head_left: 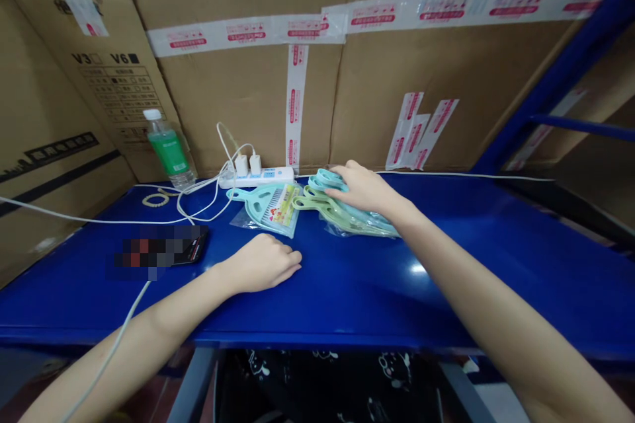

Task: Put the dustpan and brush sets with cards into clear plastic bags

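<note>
Near a power strip [268, 176], right grip [364, 188] spread on dustpans [258, 206], left grip [260, 264] on shelf [486, 277]

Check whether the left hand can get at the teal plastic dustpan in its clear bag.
Likely yes: the left hand rests on the glossy blue metal shelf just in front of the teal plastic dustpan in its clear bag, and no cable or other item crosses the gap between them.
</note>
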`<state>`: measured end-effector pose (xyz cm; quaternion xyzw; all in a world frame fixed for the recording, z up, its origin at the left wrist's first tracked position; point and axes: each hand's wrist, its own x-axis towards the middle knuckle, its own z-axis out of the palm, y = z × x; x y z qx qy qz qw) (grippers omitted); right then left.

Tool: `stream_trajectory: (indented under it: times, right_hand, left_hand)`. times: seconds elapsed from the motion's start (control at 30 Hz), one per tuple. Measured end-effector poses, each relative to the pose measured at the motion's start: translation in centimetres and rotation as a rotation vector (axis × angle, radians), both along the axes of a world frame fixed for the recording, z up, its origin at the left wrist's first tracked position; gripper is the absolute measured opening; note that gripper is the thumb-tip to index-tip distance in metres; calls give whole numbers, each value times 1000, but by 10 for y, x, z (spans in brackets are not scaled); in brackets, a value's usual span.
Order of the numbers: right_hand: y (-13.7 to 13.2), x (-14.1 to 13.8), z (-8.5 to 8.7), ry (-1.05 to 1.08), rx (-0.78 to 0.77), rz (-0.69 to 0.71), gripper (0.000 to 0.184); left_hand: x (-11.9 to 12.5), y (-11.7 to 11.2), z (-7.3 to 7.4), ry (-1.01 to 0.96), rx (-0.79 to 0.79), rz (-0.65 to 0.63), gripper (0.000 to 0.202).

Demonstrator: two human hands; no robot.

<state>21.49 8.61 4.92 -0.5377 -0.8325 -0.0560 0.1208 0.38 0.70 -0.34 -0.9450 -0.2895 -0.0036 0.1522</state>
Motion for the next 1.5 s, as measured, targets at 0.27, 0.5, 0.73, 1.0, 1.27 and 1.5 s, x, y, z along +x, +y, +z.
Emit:
stream_trajectory:
  times: [0.27,0.5,0.73,1.0,1.27,1.5]
  right_hand:
    - [-17,10,0,-45,1,-41,44]
    - [-24,18,2,-103,-69,-117,45]
    - [-30,24,1,-68,-83,-171,43]
    - [-30,32,-1,-58,-37,-142,46]
    - [-26,31,-8,-103,280,162,40]
    - [-35,17,-16,-92,363,507,38]
  left_hand:
    - [0,1,-2,-27,9,-15,23]
    - [3,-3,-3,-53,6,-30,23]
    - [4,-2,-4,-26,29,-46,22]
    - [15,-4,2,122,51,-36,16]
    - [5,3,-8,23,60,-90,41]
    - [3,5,-10,-70,84,-94,46]
